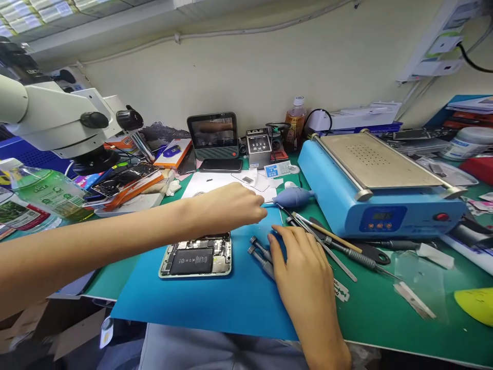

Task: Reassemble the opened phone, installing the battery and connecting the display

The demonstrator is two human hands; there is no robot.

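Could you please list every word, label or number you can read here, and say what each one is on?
None can be read for certain.
Green bottle label: print too blurred.
Blue heating machine display: digits too small.
Small blue card: mark unreadable.
Grey box at the back: panel too small.
Packets at far left: print blurred.

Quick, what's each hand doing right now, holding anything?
Left hand: reaching over the opened phone, fingers curled; grip cannot be told.
Right hand: open, resting on the screwdrivers.

Left hand point(231, 205) outstretched; right hand point(300, 272) flat, palm down.
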